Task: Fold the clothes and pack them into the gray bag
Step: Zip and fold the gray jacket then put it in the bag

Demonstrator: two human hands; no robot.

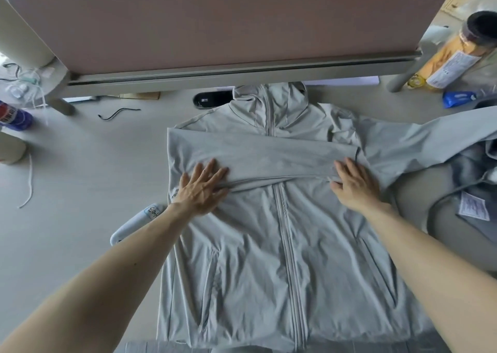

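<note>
A pale grey zip-up hooded jacket [282, 258] lies flat, front up, on the white table, hood toward the far side. Its left sleeve [255, 159] is folded straight across the chest. My left hand [200, 188] presses flat on the near edge of that sleeve, fingers spread. Flat at the sleeve's cuff end, on the jacket's right side, lies my right hand [355, 185]. The other sleeve [430, 140] stretches out to the right, over the gray bag [430, 245], which sits at the right edge with a white label and darker cloth inside.
A pink partition board [215, 21] on a grey frame stands across the far side. A white cylinder [137, 223] lies by my left forearm. A black cord [118, 113], a bottle [13, 116], a white rope [28, 180], an orange-wrapped jar [454, 54] and a blue packet [457, 98] surround the jacket.
</note>
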